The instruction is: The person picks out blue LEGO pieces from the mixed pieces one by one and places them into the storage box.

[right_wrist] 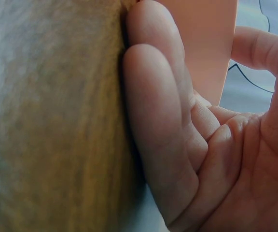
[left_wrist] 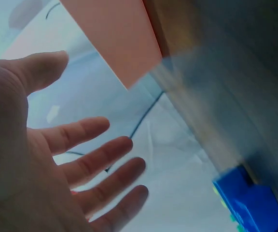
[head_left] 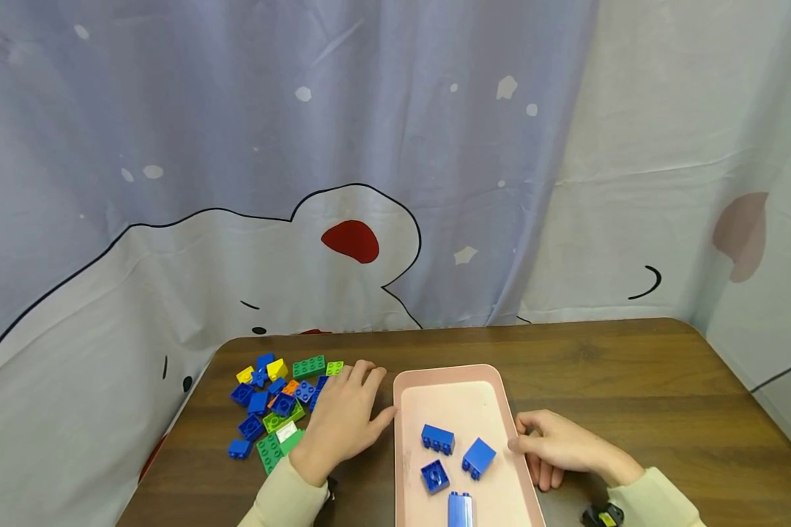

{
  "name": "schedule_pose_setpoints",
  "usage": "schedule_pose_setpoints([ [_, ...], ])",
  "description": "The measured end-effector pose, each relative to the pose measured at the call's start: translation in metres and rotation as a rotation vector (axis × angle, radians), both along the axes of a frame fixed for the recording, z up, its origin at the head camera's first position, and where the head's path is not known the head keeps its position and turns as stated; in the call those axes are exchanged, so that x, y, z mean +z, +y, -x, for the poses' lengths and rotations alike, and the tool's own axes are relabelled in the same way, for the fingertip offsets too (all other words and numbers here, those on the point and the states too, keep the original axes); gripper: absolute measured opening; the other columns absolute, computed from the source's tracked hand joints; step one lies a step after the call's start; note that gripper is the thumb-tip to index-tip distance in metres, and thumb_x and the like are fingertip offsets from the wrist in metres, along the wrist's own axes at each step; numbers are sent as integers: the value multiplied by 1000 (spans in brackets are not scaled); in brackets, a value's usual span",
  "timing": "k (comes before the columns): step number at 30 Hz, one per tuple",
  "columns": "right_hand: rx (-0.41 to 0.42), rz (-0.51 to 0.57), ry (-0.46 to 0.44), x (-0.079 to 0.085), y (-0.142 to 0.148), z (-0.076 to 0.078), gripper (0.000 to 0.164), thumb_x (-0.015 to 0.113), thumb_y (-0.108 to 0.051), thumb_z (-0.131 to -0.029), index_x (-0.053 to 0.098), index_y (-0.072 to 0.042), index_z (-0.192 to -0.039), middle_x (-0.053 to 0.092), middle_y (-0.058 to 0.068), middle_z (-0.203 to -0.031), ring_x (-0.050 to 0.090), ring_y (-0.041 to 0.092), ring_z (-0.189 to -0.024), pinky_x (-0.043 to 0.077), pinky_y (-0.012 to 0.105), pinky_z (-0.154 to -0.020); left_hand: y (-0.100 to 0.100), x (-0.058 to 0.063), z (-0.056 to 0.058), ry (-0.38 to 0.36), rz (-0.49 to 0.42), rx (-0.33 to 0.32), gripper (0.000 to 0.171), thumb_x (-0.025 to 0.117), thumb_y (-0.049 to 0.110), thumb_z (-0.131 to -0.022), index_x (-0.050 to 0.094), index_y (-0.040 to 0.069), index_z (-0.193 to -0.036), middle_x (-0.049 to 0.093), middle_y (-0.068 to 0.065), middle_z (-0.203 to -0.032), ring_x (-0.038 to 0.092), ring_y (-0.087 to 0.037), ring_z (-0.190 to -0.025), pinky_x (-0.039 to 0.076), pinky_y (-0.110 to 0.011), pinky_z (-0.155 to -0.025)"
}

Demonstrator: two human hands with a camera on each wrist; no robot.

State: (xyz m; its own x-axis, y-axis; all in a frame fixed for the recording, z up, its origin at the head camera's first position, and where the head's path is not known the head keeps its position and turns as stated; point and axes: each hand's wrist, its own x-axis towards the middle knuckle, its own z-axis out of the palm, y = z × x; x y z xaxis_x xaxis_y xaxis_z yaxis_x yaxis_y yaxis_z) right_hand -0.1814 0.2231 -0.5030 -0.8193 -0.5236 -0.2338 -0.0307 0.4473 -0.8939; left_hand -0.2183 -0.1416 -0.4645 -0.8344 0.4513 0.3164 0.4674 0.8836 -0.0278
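A pink tray point(head_left: 405, 378) lies on the table with several blue toy bricks point(head_left: 478, 459) in it; the lower view edge cuts it off. At its right rim my right hand point(head_left: 563, 446) holds the wall, the thumb reaching over the rim and the other fingers curled outside, low against the tabletop. My left hand point(head_left: 344, 419) hovers between the tray and a pile of bricks, its fingers spread and nothing in the palm in the left wrist view. Its thumb points at the tray's left rim; contact cannot be made out. Blue bricks point(left_wrist: 252, 203) show below that hand.
Left of the tray sits the pile of blue, green, yellow and orange bricks, including a green brick point(head_left: 309, 367), partly hidden behind the left hand. The wooden table point(head_left: 606, 366) ends at a patterned curtain point(head_left: 448, 161) behind. A dark device point(head_left: 603, 516) is on the right wrist.
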Motion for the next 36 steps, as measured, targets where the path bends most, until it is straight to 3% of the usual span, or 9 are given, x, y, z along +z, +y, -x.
schedule_pose_setpoints([
  [6,5,0,-1,0,1,1,29,58,-32,-96,52,-5,-86,64,11,-58,61,27,-44,49,43,-41,-16,0,8,-8,19,69,63,66,54,-85,62,11,-131,57,-13,-126,58,-36,-110,49,-52,-88],
  [13,-1,5,-2,-1,1,2,28,58,-30,-96,53,-5,-86,64,12,-59,61,29,-45,49,44,-41,-31,0,13,-132,58,199,68,68,52,-84,58,9,-136,53,-18,-134,54,-42,-117,43,-56,-98],
  [20,0,12,-4,-2,1,2,26,58,-28,-96,53,-4,-88,64,12,-59,62,31,-46,49,46,-41,-39,-5,16,-248,77,268,74,67,51,-86,53,8,-144,46,-24,-145,50,-48,-123,40,-59,-101],
  [27,-2,10,-5,-3,0,1,26,58,-29,-96,53,-5,-88,64,12,-59,62,30,-45,48,45,-41,-43,-10,18,-299,108,273,74,68,49,-86,51,6,-144,46,-25,-142,55,-44,-115,46,-57,-93],
  [36,-1,6,-11,-1,1,2,28,59,-31,-96,52,-5,-87,64,13,-60,62,30,-46,49,46,-41,-36,-11,16,-251,116,235,66,69,47,-85,57,6,-136,50,-24,-136,56,-42,-113,45,-56,-96],
])
